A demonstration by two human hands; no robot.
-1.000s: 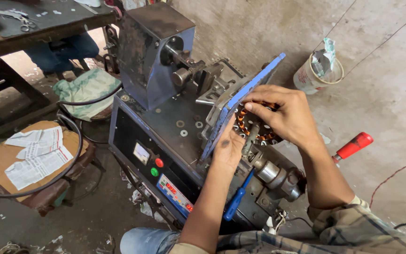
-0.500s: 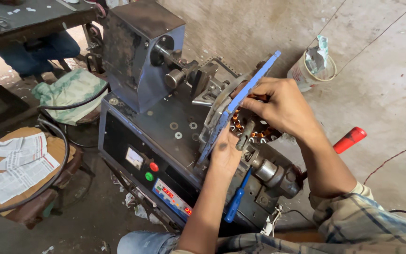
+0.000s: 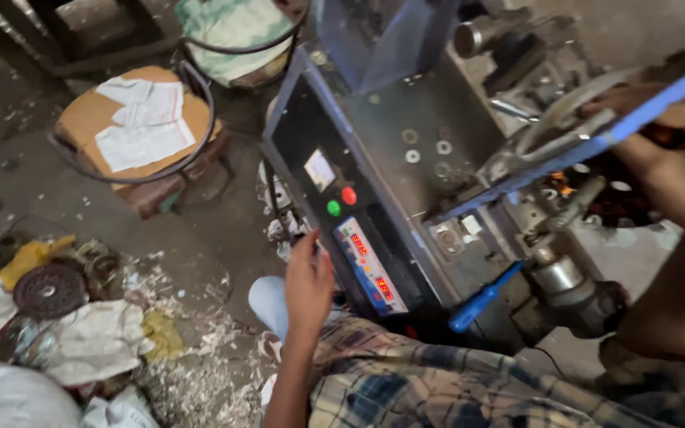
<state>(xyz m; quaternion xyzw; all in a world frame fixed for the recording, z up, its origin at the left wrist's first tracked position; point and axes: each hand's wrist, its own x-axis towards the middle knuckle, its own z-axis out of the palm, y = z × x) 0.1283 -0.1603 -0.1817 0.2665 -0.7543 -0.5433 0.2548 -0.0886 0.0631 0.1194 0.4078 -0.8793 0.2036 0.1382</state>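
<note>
The left hand [image 3: 308,279] is hanging open beside the machine's control panel [image 3: 358,238], touching nothing. The right hand [image 3: 675,170] is gripping the wound coil [image 3: 596,186] behind the blue plate [image 3: 596,143].

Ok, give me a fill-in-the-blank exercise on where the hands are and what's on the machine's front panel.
1. The left hand reaches toward the machine's front ____.
2. The right hand rests up by the ____ plastic guard.
3. Beside the green button sits a ____ button.
4. A screwdriver with a ____ handle lies on the machine.

Missing words: panel; blue; red; blue
</note>
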